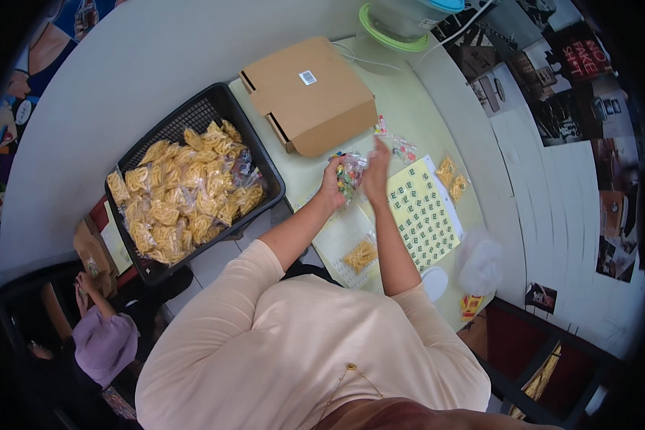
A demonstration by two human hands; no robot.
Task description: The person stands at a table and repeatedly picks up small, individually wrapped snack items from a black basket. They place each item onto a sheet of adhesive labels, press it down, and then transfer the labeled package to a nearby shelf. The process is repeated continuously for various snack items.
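Observation:
My left hand (pixel 333 183) is closed around a clear plastic bag of colourful wrapped candies (pixel 349 176) above the table. Close to the bag's right side is my right hand (pixel 377 169), slightly blurred; whether its fingers touch the bag or hold anything is unclear. Small clear bags with colourful pieces (pixel 403 149) lie just beyond my right hand. A sheet of printed stickers (pixel 423 215) rests to the right of my right forearm. Between my forearms, a small bag of yellow stick-shaped snacks (pixel 361 255) lies on white paper.
A black plastic crate (pixel 277 188) at the left holds many snack bags. Behind my hands stands a cardboard box (pixel 317 97), with lidded plastic tubs (pixel 395 27) farther back. More snack bags (pixel 451 180) and a crumpled clear plastic bag (pixel 479 263) lie right. Another person (pixel 105 338) sits lower left.

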